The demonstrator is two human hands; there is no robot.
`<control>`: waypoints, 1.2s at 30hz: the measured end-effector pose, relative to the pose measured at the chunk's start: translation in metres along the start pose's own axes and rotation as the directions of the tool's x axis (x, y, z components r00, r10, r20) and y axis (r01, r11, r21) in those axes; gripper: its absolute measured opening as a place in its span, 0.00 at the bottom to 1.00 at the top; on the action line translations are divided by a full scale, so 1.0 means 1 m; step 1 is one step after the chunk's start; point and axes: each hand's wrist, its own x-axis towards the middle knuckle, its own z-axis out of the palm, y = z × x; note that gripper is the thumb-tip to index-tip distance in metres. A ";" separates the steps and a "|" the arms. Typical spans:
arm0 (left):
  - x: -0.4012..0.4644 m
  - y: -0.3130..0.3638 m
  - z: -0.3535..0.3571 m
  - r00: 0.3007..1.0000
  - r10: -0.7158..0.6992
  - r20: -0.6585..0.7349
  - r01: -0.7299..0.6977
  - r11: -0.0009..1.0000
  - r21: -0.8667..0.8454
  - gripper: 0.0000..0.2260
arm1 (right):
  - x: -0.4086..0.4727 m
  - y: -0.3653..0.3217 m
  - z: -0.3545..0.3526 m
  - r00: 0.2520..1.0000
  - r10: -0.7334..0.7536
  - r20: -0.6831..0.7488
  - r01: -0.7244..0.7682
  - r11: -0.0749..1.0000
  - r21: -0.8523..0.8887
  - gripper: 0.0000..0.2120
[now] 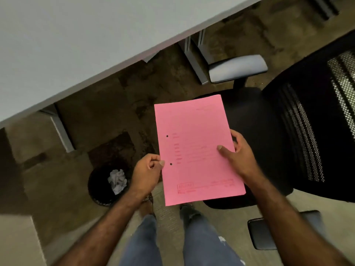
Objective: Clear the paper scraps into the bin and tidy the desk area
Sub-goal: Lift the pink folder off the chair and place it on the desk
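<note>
While the person stands at the desk, this is how it all sits:

pink sheet: a flat pink sheet (196,148), two punch holes along its left edge and faint print on it, held up over the floor between both hands, just in front of the chair seat.

left hand: the left hand (147,172) pinches the sheet's left edge near the lower hole, thumb on top, other fingers curled in underneath.

right hand: the right hand (237,153) grips the right edge, thumb lying flat across the page, fingers wrapped behind it.

bin: small dark bin (104,184) on the floor, near left, just left of the left hand, with crumpled white paper (117,180) already inside.

desk: pale desk (67,45) running across the far left, top looks bare in the part I can see.

chair: black mesh office chair (299,131) on the right, pulled out from the desk.

what could go wrong: honestly the sheet looks intact and filed, not a scrap, so binning it could be tossing something that matters. If it does go in, the bin sits low and off to the side, so a flat sheet dropped from up here could glide and miss. Stepping back could also catch the chair.
</note>
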 end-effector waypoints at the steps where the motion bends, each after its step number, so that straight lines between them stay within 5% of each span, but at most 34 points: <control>1: -0.006 0.006 -0.009 1.000 0.007 -0.006 -0.007 1.000 -0.012 0.03 | -0.005 -0.010 0.001 1.000 -0.026 0.006 0.026 1.000 0.011 0.30; 14: -0.066 0.059 -0.101 0.997 0.065 -0.041 -0.071 0.987 -0.144 0.02 | -0.049 -0.115 0.011 0.984 -0.149 0.095 0.144 0.988 0.054 0.31; 21: -0.076 0.064 -0.143 0.982 0.059 -0.179 -0.101 0.966 -0.238 0.04 | -0.053 -0.163 0.035 0.968 -0.203 0.150 0.195 0.979 0.063 0.31; 36: -0.009 0.075 -0.305 0.958 0.171 -0.232 -0.242 0.914 -0.326 0.11 | -0.002 -0.292 0.177 0.925 -0.332 0.187 0.339 0.941 -0.004 0.27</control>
